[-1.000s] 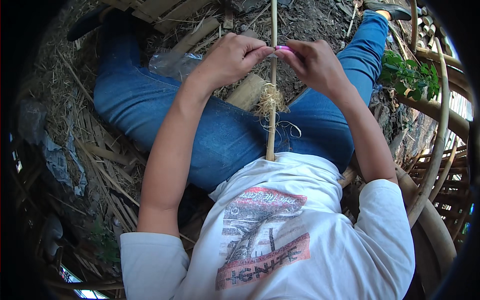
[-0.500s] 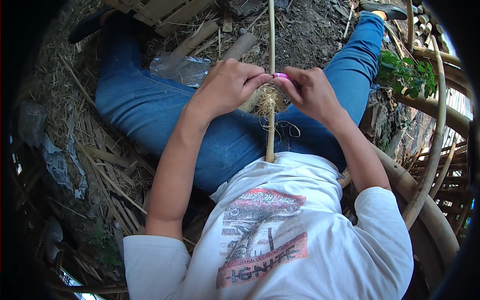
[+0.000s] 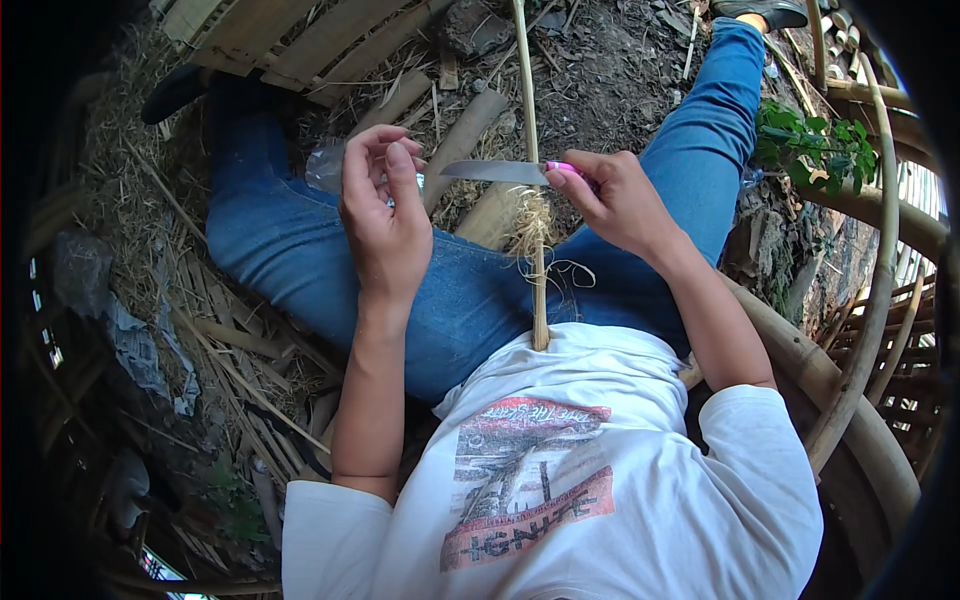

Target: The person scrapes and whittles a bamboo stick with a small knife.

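A knife with a pink handle and a bare metal blade [image 3: 492, 171] lies crosswise over a thin bamboo stick [image 3: 527, 85]. Its handle is gripped by my right hand [image 3: 612, 198], with the blade pointing left. My left hand [image 3: 385, 205] is raised off the blade's tip, palm turned inward, fingers loosely bent and apart, holding nothing. The stick runs from my waist away between my legs. Curled pale shavings [image 3: 530, 222] cling round it just below the blade, and a few thin strands hang looser nearer my shirt.
Slatted wood [image 3: 300, 40] stands at the far left, with cut bamboo pieces [image 3: 468, 140] on the dirt before it. Clear plastic [image 3: 325, 168] lies by my left leg. Thick bamboo poles [image 3: 850, 410] and a leafy green plant [image 3: 815, 148] are on the right.
My left hand has let go of the knife and drawn back to the left, opening up. The blade now shows across the stick. My right hand has shifted slightly toward me.
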Tool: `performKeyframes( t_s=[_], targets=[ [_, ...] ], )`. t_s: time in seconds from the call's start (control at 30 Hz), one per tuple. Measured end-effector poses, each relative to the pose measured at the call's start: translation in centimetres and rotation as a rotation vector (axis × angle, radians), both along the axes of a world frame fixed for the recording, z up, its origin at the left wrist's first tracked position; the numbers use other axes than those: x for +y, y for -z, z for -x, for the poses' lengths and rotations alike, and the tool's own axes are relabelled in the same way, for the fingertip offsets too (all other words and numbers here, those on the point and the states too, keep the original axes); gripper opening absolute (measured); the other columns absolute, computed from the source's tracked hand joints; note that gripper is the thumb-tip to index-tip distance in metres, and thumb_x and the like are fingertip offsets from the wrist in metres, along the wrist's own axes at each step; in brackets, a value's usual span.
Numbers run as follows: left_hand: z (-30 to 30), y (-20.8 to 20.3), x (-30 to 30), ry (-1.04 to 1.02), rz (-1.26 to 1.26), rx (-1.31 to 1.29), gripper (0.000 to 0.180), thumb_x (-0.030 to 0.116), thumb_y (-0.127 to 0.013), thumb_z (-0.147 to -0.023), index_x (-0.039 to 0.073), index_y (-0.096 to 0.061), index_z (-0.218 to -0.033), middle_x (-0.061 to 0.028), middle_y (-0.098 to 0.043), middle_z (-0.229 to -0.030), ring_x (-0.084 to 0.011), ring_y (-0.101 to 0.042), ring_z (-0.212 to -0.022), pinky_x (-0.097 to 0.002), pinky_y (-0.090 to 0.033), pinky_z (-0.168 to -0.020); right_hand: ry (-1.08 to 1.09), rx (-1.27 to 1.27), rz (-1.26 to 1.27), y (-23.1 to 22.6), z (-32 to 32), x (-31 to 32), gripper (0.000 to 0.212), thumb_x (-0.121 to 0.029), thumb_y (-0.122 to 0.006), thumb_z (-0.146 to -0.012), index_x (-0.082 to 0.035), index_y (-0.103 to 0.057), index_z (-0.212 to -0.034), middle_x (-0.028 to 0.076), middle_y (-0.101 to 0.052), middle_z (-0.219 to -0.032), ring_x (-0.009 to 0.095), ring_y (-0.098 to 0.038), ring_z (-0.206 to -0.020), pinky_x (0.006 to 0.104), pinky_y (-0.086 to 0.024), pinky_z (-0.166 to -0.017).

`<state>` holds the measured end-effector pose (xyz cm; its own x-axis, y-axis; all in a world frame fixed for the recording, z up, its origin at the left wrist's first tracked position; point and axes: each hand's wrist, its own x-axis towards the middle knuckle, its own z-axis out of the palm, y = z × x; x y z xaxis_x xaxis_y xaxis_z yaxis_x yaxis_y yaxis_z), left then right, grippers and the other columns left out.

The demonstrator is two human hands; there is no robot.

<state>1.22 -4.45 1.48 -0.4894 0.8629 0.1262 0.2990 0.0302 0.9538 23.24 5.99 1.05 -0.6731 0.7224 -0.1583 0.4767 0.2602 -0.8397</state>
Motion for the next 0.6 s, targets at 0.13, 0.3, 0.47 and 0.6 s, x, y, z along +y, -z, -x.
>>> performKeyframes(
  t_s=[0.13, 0.3, 0.47, 0.6],
  targets=[
    [-1.4, 1.4, -2.7, -0.072, 0.026, -0.244, 0.027, 0.018, -0.054, -0.107, 0.001, -0.052, -0.129, -0.0049, -0.061, -0.113, -0.0143, -0.061, -0.101, -0.0299, -0.053, -0.083, -0.009, 0.004, 0.018, -0.2, 0.3, 1.1, 0.036, -0.032, -0.061, -0.102, 0.0, -0.07, -0.088, 0.013, -0.049, -0.055, 0.021, -0.039, -0.047, 0.0371, -0.036, -0.049],
    [0.8, -0.5, 2.7, -0.054, -0.102, 0.442, 0.024, 0.02, -0.061, -0.103, 0.001, -0.059, -0.117, -0.0105, -0.061, -0.111, -0.0218, -0.061, -0.102, -0.034, -0.052, -0.08, -0.049, -0.033, -0.143, -0.2, 1.1, 4.8, 0.03, -0.025, -0.06, -0.104, 0.002, -0.07, -0.097, 0.004, -0.044, -0.056, 0.009, -0.037, -0.05, 0.0318, -0.032, -0.047],
    [4.0, -2.1, 11.3, 0.335, -0.133, 0.747, 0.028, 0.028, -0.058, -0.104, 0.002, -0.065, -0.106, -0.0111, -0.062, -0.092, -0.0213, -0.063, -0.088, -0.0361, -0.052, -0.076, -0.154, -0.062, -0.436, -0.8, 3.6, 9.5, 0.032, -0.033, -0.061, -0.103, -0.004, -0.074, -0.099, 0.012, -0.056, -0.057, 0.023, -0.051, -0.049, 0.0389, -0.041, -0.05],
    [5.8, -1.3, 15.9, 0.778, 0.261, 0.507, 0.035, 0.034, -0.052, -0.107, 0.002, -0.067, -0.104, -0.0062, -0.059, -0.071, -0.0163, -0.058, -0.068, -0.0337, -0.049, -0.067, -0.194, -0.106, -0.572, -1.3, 5.3, 12.8, 0.033, -0.038, -0.064, -0.1, -0.008, -0.078, -0.099, 0.012, -0.064, -0.062, 0.03, -0.063, -0.055, 0.042, -0.049, -0.056]
  ],
)
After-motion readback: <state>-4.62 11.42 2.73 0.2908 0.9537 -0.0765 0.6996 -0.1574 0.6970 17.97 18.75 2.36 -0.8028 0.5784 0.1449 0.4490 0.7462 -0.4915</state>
